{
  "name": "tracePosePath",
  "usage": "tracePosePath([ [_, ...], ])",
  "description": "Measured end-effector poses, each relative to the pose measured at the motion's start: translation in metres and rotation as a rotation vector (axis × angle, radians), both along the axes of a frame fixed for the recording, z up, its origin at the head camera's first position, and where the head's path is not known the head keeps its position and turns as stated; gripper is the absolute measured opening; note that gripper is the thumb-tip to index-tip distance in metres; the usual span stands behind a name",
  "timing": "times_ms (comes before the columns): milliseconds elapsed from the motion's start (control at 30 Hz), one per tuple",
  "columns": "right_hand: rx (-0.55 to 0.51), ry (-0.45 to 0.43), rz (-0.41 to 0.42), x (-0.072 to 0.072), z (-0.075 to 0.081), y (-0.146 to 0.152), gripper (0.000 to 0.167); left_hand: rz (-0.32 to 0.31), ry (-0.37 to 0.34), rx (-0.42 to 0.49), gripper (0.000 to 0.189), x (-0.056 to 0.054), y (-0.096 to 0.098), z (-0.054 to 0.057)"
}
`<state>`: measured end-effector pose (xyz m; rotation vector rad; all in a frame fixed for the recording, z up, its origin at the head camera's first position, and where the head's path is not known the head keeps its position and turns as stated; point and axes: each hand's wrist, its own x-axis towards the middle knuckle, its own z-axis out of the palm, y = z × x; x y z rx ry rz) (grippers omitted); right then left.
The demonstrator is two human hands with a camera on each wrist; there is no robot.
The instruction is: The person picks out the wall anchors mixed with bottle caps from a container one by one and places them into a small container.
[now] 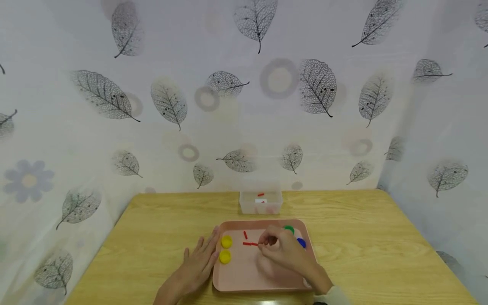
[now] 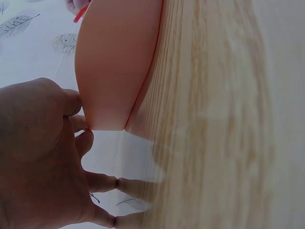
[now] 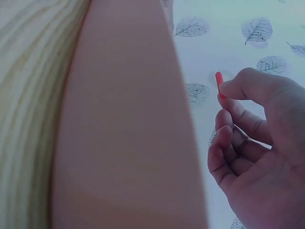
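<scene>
At the lower centre of my head view, I see the right hand [image 1: 284, 250] pinching a small red stick [image 3: 219, 80] between thumb and finger over the pink tray [image 1: 244, 277]. Two loose red sticks [image 1: 245, 235] lie just left of it. The left hand [image 1: 196, 263], fingers extended, touches the tray's left edge beside two yellow discs [image 1: 225, 256].

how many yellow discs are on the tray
2: the far yellow disc and the near yellow disc, both along the left side of the tray. The right hand may hide others.
</scene>
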<state>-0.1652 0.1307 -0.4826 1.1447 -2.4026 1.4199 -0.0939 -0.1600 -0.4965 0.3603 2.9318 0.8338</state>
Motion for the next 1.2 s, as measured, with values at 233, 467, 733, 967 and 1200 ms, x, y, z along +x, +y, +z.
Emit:
tracePosePath([
  [233, -0.021, 0.116, -0.037, -0.005, 0.006, 0.008, 0.017, 0.003, 0.004, 0.003, 0.058, 0.002, 0.001, 0.001],
  [467, -0.020, 0.179, -0.065, -0.015, 0.016, 0.014, 0.019, -0.002, -0.015, 0.012, 0.059, 0.002, 0.001, -0.001],
  [733, -0.027, 0.072, -0.034, -0.028, 0.032, 0.021, 0.013, -0.010, -0.011, 0.017, 0.059, 0.000, 0.001, 0.001],
  [967, -0.023, 0.123, -0.056, -0.043, 0.037, 0.023, 0.014, -0.011, -0.018, 0.024, 0.059, 0.000, 0.001, 0.001],
  [1200, 0.017, 0.081, -0.091, -0.057, 0.039, 0.027, 0.003, -0.006, -0.023, 0.028, 0.058, 0.000, 0.001, 0.003],
])
